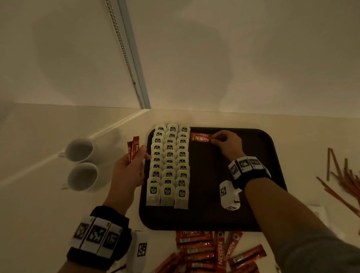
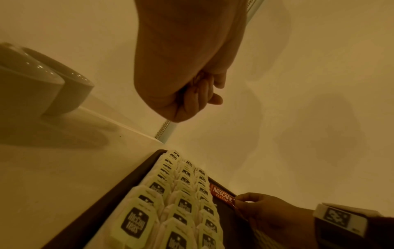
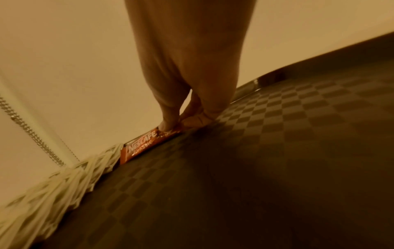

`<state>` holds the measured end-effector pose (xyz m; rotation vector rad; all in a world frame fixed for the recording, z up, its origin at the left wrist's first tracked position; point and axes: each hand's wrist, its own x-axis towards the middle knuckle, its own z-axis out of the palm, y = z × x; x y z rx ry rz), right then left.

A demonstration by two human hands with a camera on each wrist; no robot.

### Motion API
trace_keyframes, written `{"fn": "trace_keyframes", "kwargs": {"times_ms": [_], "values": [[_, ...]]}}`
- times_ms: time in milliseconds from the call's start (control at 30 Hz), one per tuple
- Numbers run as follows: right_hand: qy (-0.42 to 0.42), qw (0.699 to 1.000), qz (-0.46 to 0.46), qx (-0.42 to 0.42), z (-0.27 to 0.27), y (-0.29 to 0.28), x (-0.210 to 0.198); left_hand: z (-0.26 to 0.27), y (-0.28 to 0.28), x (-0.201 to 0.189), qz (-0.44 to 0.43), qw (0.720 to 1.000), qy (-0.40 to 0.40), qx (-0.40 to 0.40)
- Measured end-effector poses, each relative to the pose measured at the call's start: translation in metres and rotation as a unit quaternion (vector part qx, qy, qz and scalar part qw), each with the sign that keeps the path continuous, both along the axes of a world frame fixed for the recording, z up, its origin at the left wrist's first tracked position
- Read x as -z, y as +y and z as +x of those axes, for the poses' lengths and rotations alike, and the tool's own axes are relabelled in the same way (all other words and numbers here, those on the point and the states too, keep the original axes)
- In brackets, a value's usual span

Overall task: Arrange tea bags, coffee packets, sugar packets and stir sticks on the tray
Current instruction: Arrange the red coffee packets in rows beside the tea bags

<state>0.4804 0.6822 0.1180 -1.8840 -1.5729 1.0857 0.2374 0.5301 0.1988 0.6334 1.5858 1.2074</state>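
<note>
nescafe packet lies crosswise beside the tea bags, right hand pinching its right end, left hand gripping spare packets.

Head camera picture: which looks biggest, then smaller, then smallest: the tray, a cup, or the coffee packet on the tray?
1. The tray looks far the biggest.
2. The nearer cup comes next.
3. The coffee packet pinched by the right hand looks smallest, though it lies farther from the camera than the cup.
</note>
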Motion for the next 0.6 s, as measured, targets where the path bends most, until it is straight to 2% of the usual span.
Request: {"fn": "trace_keyframes", "kwargs": {"times_ms": [367,600], "values": [[-0.029,0.999,0.017,0.032,-0.008,0.009,0.011,0.002,0.001,0.000,-0.018,0.999,-0.026,0.017],[-0.050,0.998,0.036,0.029,-0.006,0.013,0.020,0.005,0.002,0.002,-0.040,0.995,-0.075,0.057]]}}
